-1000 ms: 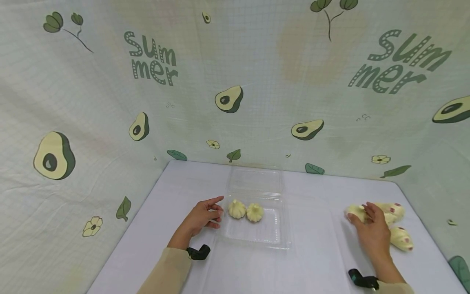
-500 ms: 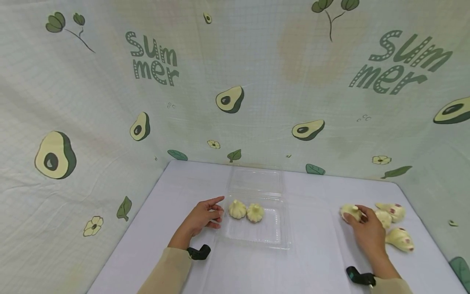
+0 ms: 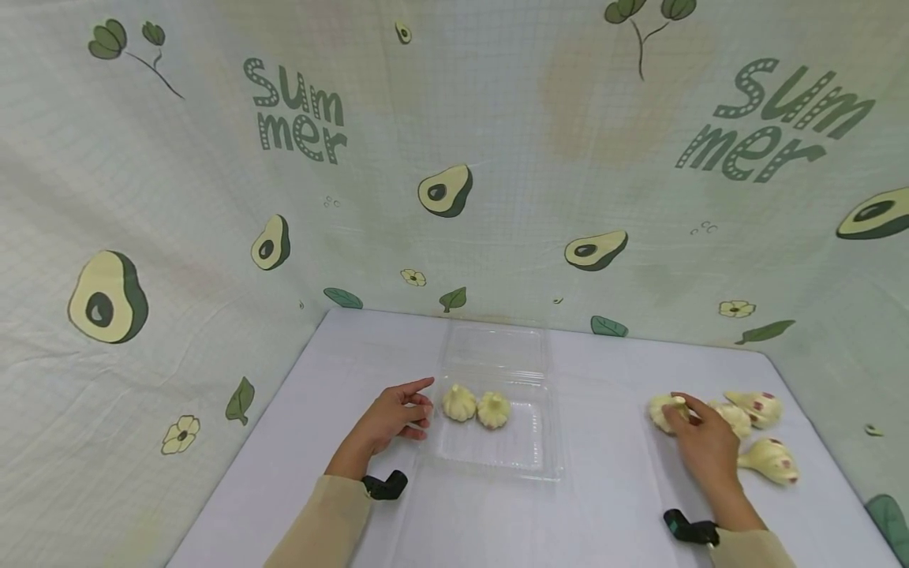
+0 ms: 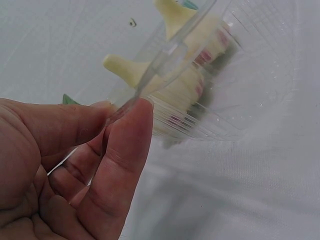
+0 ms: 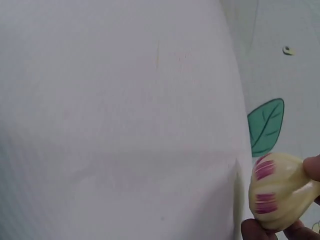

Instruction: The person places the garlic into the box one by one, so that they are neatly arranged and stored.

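My right hand holds a garlic bulb at the right side of the table. In the right wrist view this bulb shows pink streaks, and fingertips grip it by its neck and side. A clear plastic box stands with its lid folded back at mid-table. Two garlic bulbs sit side by side in its left half. My left hand is at the box's left edge. Seen from the left wrist, thumb and finger pinch the box's clear rim, with the two bulbs behind it.
Three more garlic bulbs lie beyond my right hand: one pale bulb close behind the fingers, another farther back, and a third nearer me. A printed cloth hangs behind the white-covered table.
My right hand has moved left with a garlic bulb, away from the other bulbs, which now show more fully. My left hand stays at the box edge.
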